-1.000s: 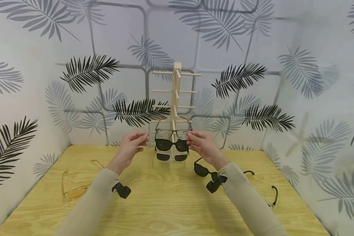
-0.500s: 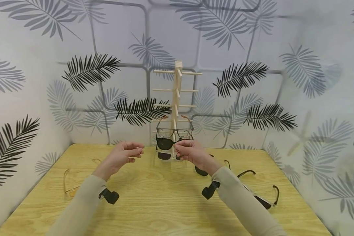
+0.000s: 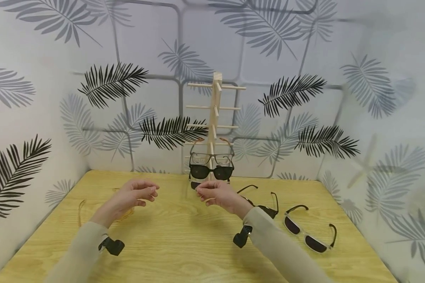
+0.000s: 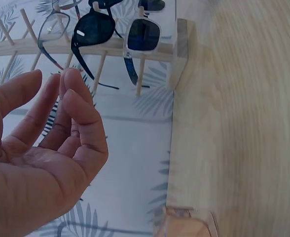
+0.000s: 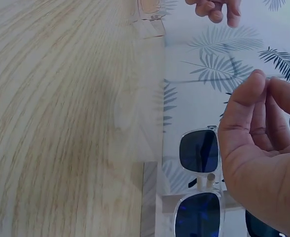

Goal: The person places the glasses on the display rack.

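Note:
My left hand (image 3: 132, 196) hovers over the table's left part, fingers loosely bent, nothing between them. Amber-framed glasses (image 4: 187, 224) lie beyond it, mostly hidden by that arm in the head view. My right hand (image 3: 221, 195), fingertips near the thumb and holding nothing, is in front of the lower end of a wooden glasses rack (image 3: 215, 106). On the rack hang clear grey-framed glasses (image 3: 212, 158), black sunglasses (image 3: 222, 173) below them, and clear-framed sunglasses (image 5: 199, 150) lowest. The right hand partly covers that lowest pair in the head view.
Right of the rack, black sunglasses (image 3: 269, 211) lie on the wooden table (image 3: 177, 251), partly behind the right wrist. Further right lie white-framed sunglasses (image 3: 315, 243) with dark temples. The rack's upper pegs (image 3: 230, 108) hold no glasses. A leaf-patterned backdrop (image 3: 145, 47) surrounds the table.
Both hands have drawn left and lower. The right hand has left the black sunglasses' right edge and crossed in front of the rack. The hung glasses stay on it.

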The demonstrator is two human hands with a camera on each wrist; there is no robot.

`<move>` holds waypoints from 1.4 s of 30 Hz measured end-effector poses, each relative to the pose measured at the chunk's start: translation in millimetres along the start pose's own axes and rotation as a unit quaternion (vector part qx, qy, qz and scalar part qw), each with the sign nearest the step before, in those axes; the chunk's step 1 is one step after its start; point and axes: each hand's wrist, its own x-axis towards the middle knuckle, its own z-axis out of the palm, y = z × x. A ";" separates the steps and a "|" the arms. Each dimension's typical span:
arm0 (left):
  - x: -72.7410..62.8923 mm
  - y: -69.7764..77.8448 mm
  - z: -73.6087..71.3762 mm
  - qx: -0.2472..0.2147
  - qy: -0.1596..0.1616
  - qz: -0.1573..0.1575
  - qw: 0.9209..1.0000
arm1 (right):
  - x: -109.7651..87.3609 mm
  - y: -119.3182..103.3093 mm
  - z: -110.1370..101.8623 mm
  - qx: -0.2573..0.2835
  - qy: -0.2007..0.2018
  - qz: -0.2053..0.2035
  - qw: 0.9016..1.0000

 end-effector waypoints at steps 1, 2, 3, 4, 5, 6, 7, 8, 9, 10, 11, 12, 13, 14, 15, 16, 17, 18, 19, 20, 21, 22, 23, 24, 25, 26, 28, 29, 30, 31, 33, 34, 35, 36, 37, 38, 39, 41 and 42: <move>-3.4 -2.7 -3.0 0.003 0.000 -0.002 1.000 | 1.7 1.6 1.3 -0.002 -0.005 0.003 1.000; -7.2 -5.5 -5.9 0.004 0.004 -0.006 1.000 | 3.6 3.3 2.9 -0.003 -0.010 0.005 1.000; -10.9 -8.2 -9.0 0.006 0.008 -0.009 1.000 | 5.3 4.9 5.1 -0.004 -0.017 0.006 1.000; -14.6 -10.9 -11.8 0.004 0.013 -0.013 1.000 | 6.8 6.9 7.6 -0.008 -0.024 0.006 1.000; -18.1 -13.7 -14.8 0.003 0.017 -0.016 1.000 | 8.3 8.9 10.3 -0.009 -0.031 0.008 0.999; -21.5 -16.1 -17.4 0.002 0.021 -0.018 1.000 | 10.0 11.1 13.4 -0.012 -0.037 0.011 0.999; -24.6 -18.4 -20.1 0.000 0.023 -0.018 1.000 | 11.5 13.5 16.5 -0.012 -0.041 0.014 0.999; -27.5 -20.5 -22.7 -0.005 0.026 -0.019 0.999 | 13.1 16.1 19.8 -0.013 -0.046 0.016 0.999; -30.1 -22.4 -25.4 -0.005 0.025 -0.016 1.000 | 15.0 19.0 23.1 -0.015 -0.050 0.018 0.998; -32.6 -23.8 -27.9 -0.006 0.026 -0.017 0.999 | 16.9 22.0 26.2 -0.020 -0.055 0.020 0.998; -34.7 -25.4 -30.8 -0.005 0.027 -0.016 0.999 | 19.0 25.1 29.4 -0.024 -0.058 0.022 0.998; -36.8 -26.7 -33.4 -0.004 0.028 -0.016 0.999 | 21.0 28.3 32.5 -0.029 -0.061 0.026 0.997; -38.8 -27.8 -36.1 -0.002 0.029 -0.017 0.999 | 22.6 31.2 35.7 -0.032 -0.064 0.029 0.997; -40.9 -28.8 -38.5 -0.001 0.031 -0.021 0.999 | 24.3 34.3 38.5 -0.038 -0.067 0.032 0.996; -42.9 -29.9 -41.0 0.003 0.033 -0.024 0.999 | 25.9 37.2 41.1 -0.043 -0.071 0.037 0.996; -44.9 -30.9 -43.4 0.003 0.035 -0.028 0.999 | 27.0 39.7 43.6 -0.049 -0.075 0.041 0.995; -47.0 -32.1 -45.8 0.005 0.035 -0.030 0.999 | 27.9 42.1 45.8 -0.053 -0.078 0.043 0.995; -49.2 -33.0 -48.0 0.006 0.034 -0.032 0.999 | 28.5 44.1 47.6 -0.054 -0.082 0.047 0.994; -51.5 -34.1 -50.3 0.005 0.035 -0.036 0.999 | 29.1 45.6 49.2 -0.056 -0.085 0.048 0.994; -53.8 -35.0 -52.7 0.003 0.034 -0.039 0.999 | 29.5 46.7 50.6 -0.056 -0.088 0.049 0.993; -55.8 -36.0 -55.4 0.002 0.036 -0.041 0.999 | 29.9 47.4 51.7 -0.053 -0.091 0.049 0.993; -57.8 -36.9 -58.2 0.001 0.037 -0.042 0.998 | 30.4 47.8 52.4 -0.050 -0.095 0.049 0.993; -59.6 -37.9 -61.0 0.001 0.039 -0.045 0.998 | 30.9 47.9 52.9 -0.046 -0.098 0.051 0.993; -61.4 -38.9 -64.0 0.002 0.039 -0.046 0.998 | 31.4 47.7 53.4 -0.042 -0.100 0.053 0.993; -62.9 -40.1 -67.1 0.002 0.041 -0.049 0.998 | 32.1 47.1 53.9 -0.040 -0.101 0.054 0.993; -64.9 -41.1 -70.1 0.005 0.040 -0.050 0.998 | 32.7 46.3 54.4 -0.037 -0.103 0.056 0.992; -69.5 -43.8 -76.2 0.009 0.039 -0.052 0.998 | 34.6 45.4 56.1 -0.038 -0.104 0.057 0.992; -72.6 -45.1 -79.0 0.010 0.041 -0.058 0.997 | 35.6 45.0 57.7 -0.040 -0.106 0.057 0.992; -76.1 -46.2 -81.9 0.010 0.042 -0.058 0.997 | 36.9 45.0 59.4 -0.040 -0.108 0.057 0.992; -79.5 -47.3 -84.6 0.009 0.046 -0.060 0.997 | 38.2 45.0 61.2 -0.042 -0.113 0.056 0.991; -86.2 -48.5 -89.7 0.007 0.051 -0.062 0.997 | 40.9 45.6 65.3 -0.044 -0.120 0.052 0.990; -89.2 -49.1 -92.2 0.006 0.057 -0.064 0.996 | 42.2 45.9 67.5 -0.046 -0.125 0.051 0.990; -92.0 -49.7 -94.6 0.003 0.060 -0.065 0.996 | 43.6 46.3 69.8 -0.046 -0.130 0.052 0.989; -94.7 -50.0 -97.0 0.000 0.062 -0.065 0.996 | 45.1 46.9 72.2 -0.046 -0.133 0.052 0.989; -97.0 -51.0 -99.5 -0.006 0.065 -0.066 0.996 | 46.6 47.2 74.7 -0.045 -0.135 0.053 0.988; -99.1 -52.4 -102.1 -0.011 0.064 -0.066 0.996 | 48.6 47.7 77.2 -0.041 -0.136 0.055 0.988; -101.3 -53.7 -105.1 -0.017 0.060 -0.063 0.996 | 50.9 48.3 79.4 -0.039 -0.138 0.057 0.988; -106.0 -57.3 -111.0 -0.026 0.056 -0.061 0.996 | 56.1 48.9 83.0 -0.041 -0.144 0.059 0.987; -108.8 -58.8 -113.7 -0.026 0.057 -0.062 0.996 | 59.1 49.0 84.8 -0.042 -0.149 0.060 0.986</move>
